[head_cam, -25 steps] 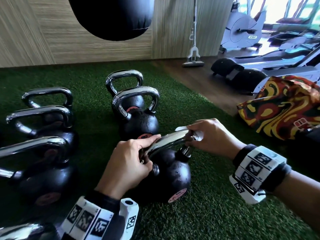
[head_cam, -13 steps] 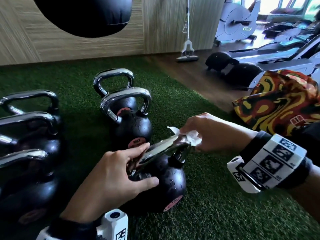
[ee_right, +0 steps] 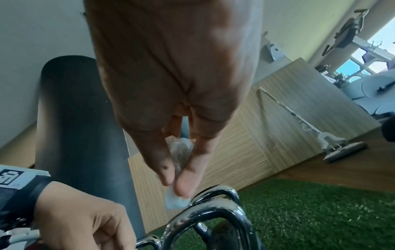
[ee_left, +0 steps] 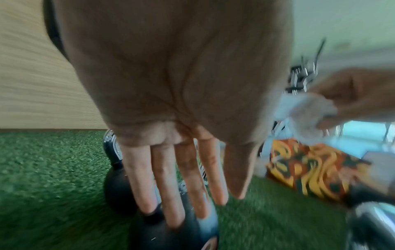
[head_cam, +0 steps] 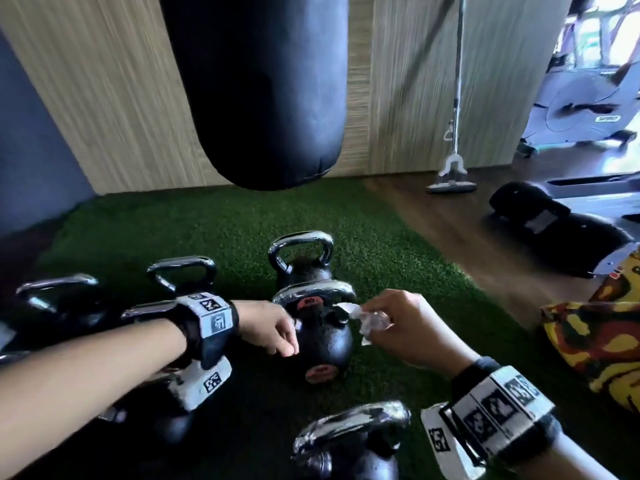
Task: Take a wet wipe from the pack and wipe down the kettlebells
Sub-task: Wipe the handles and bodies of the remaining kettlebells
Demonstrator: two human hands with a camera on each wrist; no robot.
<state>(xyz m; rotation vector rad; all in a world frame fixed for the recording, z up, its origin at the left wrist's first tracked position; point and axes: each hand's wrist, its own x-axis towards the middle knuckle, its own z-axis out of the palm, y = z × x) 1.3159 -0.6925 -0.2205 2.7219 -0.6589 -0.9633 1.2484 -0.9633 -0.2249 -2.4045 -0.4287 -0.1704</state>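
A black kettlebell (head_cam: 325, 344) with a chrome handle stands on the green turf between my hands. My left hand (head_cam: 284, 348) hangs at its left side with fingers (ee_left: 181, 186) straight and holding nothing; I cannot tell whether they touch it. My right hand (head_cam: 384, 323) pinches a crumpled white wet wipe (head_cam: 369, 320) just right of and above the handle (ee_right: 215, 206). Thumb and fingers (ee_right: 186, 177) close on the wipe (ee_right: 181, 150). Another kettlebell (head_cam: 300, 258) stands behind, and one (head_cam: 353, 427) lies nearest me. No wipe pack is in view.
Several more kettlebells (head_cam: 180, 271) stand at the left on the turf. A black punching bag (head_cam: 256, 91) hangs ahead above them. A patterned cloth bag (head_cam: 595, 341) sits at the right. A mop (head_cam: 450, 178), a treadmill (head_cam: 554, 230) and an exercise bike (head_cam: 585, 109) stand beyond.
My left hand let go of the near kettlebell's handle and opened. Both hands moved forward to the kettlebell behind it, the wipe lifted off the handle. The head view tilted up.
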